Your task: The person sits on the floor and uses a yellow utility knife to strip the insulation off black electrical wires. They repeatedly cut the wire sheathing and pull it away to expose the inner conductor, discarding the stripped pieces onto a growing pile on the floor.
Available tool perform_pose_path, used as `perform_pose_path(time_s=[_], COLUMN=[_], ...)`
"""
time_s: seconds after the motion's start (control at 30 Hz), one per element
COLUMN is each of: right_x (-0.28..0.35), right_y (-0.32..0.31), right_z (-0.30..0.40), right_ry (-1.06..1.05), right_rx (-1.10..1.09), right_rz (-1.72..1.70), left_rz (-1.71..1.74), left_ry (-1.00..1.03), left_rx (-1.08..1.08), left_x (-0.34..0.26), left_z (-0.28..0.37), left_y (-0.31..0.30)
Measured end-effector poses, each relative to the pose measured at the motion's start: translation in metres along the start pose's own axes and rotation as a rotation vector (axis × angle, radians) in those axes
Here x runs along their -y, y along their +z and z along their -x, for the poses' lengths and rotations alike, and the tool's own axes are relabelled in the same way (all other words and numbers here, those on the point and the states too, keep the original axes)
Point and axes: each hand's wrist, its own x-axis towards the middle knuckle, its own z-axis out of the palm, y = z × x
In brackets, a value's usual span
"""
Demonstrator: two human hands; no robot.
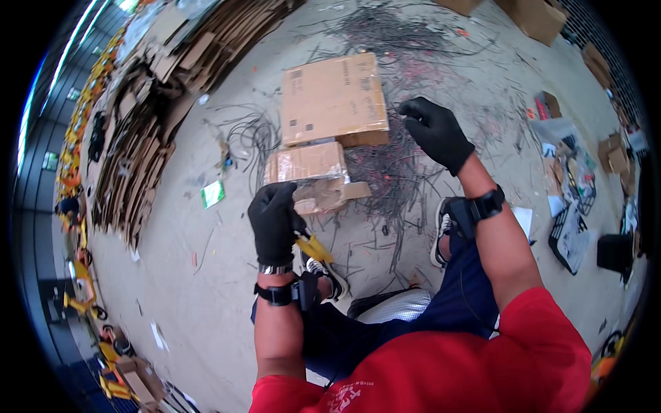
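Note:
My left hand point(274, 222), in a black glove, is closed on a hand tool with yellow handles point(315, 249), whose jaws are hidden. It is held just in front of a small, taped, torn cardboard box point(307, 164). My right hand point(434, 131), also gloved in black, is raised with bent fingers to the right of a larger flat cardboard box point(333, 100); nothing plain shows in it. Cut dark cables point(390, 180) lie in a heap beside and under the boxes. More looped cable point(253, 137) lies to the left of them.
Flattened cardboard point(131, 178) is stacked at the left. Another pile of cable pieces point(392, 31) lies beyond the boxes. Plastic bags and scraps point(576, 175) are on the floor at the right, near a black bin point(614, 252). A green-and-white packet point(213, 194) lies at the left.

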Motion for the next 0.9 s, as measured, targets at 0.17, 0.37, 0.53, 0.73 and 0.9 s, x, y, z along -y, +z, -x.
perform_pose_path(time_s=[0.17, 0.37, 0.53, 0.73, 0.9], right_x=[0.046, 0.070, 0.081, 0.117, 0.103], right_y=[0.042, 0.137, 0.145, 0.077, 0.047], right_z=[0.030, 0.074, 0.082, 0.065, 0.053], right_ry=[0.161, 0.067, 0.146, 0.257, 0.253], right_rx=[0.480, 0.989, 0.939, 0.637, 0.576], right_rz=[-0.547, -0.527, -0.667, -0.907, -1.001], left_rz=[0.094, 0.355, -0.003, 0.132, -0.231], left_ry=[0.111, 0.072, 0.596, 0.281, 0.456], left_rx=[-0.039, 0.002, -0.147, -0.132, 0.241], left_x=[0.014, 0.016, -0.006, -0.026, 0.011], left_z=[0.008, 0.024, 0.025, 0.028, 0.036], left_y=[0.011, 0.039, 0.023, -0.012, 0.019])
